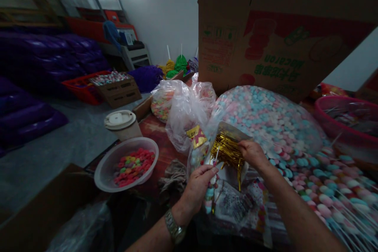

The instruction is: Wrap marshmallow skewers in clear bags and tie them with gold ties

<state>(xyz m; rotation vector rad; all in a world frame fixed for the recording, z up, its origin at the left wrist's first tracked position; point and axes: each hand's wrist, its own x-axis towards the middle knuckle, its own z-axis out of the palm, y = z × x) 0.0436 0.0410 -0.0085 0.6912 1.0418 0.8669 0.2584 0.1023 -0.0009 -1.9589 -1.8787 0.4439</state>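
Note:
My left hand (pixel 196 187), with a metal watch at the wrist, is closed round a candy skewer (pixel 209 201). Pastel sweets hang below the fingers and a white stick pokes up above them. My right hand (pixel 253 153) has its fingers pinched at the right edge of a bundle of gold twist ties (pixel 226 147); exactly how many it grips cannot be made out. The ties lie in a clear plastic bag, some dangling from its front. Left of them stands a wrapped candy pack (pixel 197 138) with a gold and red top. Printed plastic wrappers (pixel 233 201) lie beneath my hands.
A large clear bag of pastel candies (pixel 262 114) fills the right, with loose skewers (pixel 333 189) before it. A bowl (pixel 102 175) of ring sweets and a lidded tub (pixel 130 129) stand left. Behind rises a cardboard box (pixel 218 39); a pink basin (pixel 321 108) is far right.

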